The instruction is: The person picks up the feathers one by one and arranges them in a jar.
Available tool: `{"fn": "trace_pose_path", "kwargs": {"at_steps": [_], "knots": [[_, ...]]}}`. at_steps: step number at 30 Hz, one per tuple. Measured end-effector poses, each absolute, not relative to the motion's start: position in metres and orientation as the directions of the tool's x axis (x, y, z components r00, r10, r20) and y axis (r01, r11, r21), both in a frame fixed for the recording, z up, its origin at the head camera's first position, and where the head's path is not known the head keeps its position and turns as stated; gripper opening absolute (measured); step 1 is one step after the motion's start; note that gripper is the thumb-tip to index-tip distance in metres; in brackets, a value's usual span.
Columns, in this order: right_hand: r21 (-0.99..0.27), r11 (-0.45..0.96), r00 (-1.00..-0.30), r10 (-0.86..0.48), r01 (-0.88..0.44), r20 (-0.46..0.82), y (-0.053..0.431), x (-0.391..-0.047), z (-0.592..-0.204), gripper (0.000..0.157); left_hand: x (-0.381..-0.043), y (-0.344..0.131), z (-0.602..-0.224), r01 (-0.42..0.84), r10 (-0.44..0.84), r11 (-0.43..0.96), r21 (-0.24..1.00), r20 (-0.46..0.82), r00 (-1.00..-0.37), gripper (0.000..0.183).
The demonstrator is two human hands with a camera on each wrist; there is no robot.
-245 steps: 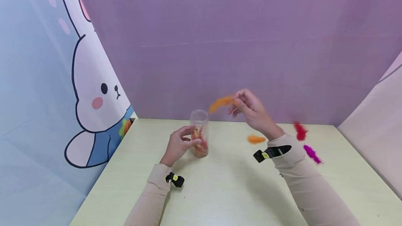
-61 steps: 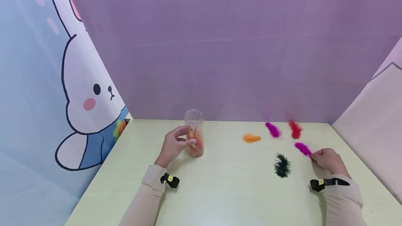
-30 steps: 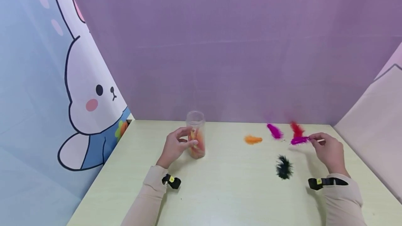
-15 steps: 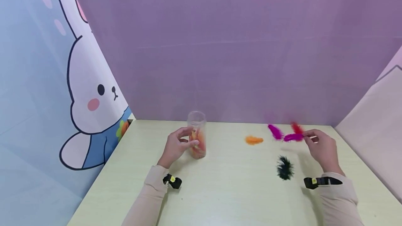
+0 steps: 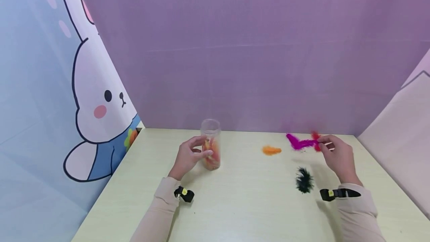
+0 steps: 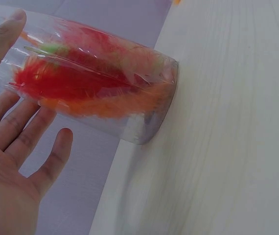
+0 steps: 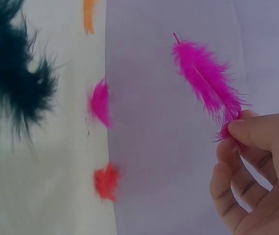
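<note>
Head view: left hand [image 5: 189,156] grips jar [image 5: 211,133], right hand [image 5: 338,160] pinches magenta feather [image 5: 307,143], partly hiding red feather [image 5: 317,148].

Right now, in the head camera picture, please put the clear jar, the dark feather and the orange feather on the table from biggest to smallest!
1. Clear jar
2. Dark feather
3. Orange feather
The dark one lies nearer, so real sizes may differ.

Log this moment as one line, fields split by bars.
left grip: holds clear jar, feathers inside | right grip: pinches magenta feather above table | on table: orange feather, second magenta feather, red feather, dark feather
</note>
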State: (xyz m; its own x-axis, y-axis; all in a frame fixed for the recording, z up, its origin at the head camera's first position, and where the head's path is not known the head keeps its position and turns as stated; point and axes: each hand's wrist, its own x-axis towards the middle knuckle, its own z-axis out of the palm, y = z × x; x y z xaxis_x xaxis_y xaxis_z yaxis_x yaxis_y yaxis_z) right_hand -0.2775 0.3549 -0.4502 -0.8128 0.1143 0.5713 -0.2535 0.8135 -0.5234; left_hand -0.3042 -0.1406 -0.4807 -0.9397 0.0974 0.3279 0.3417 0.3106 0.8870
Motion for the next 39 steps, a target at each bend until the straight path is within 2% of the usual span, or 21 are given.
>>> {"fn": "trace_pose_path", "kwargs": {"at_steps": [13, 19, 28, 35, 39], "knots": [[-0.528, 0.786, -0.781, 0.095, -0.322, 0.618, 0.331, -0.279, -0.440, 0.012, -0.302, -0.143, -0.480, 0.364, 0.087, 0.292, 0.884, 0.355, -0.931, 0.054], [-0.481, 0.794, -0.741, 0.060, -0.371, 0.669, 0.316, -0.278, -0.438, 0.014, -0.301, -0.143, -0.480, 0.359, 0.087, 0.293, 0.886, 0.349, -0.933, 0.058], [-0.452, 0.781, -0.732, -0.010, -0.431, 0.681, 0.292, -0.277, -0.434, 0.017, -0.304, -0.144, -0.485, 0.374, 0.097, 0.285, 0.883, 0.361, -0.927, 0.058], [-0.400, 0.770, -0.679, -0.058, -0.498, 0.732, 0.276, -0.275, -0.432, 0.019, -0.306, -0.143, -0.486, 0.381, 0.096, 0.276, 0.882, 0.369, -0.924, 0.059], [-0.378, 0.773, -0.670, -0.082, -0.510, 0.738, 0.266, -0.274, -0.425, 0.019, -0.305, -0.143, -0.485, 0.384, 0.092, 0.281, 0.880, 0.374, -0.923, 0.056]]}}
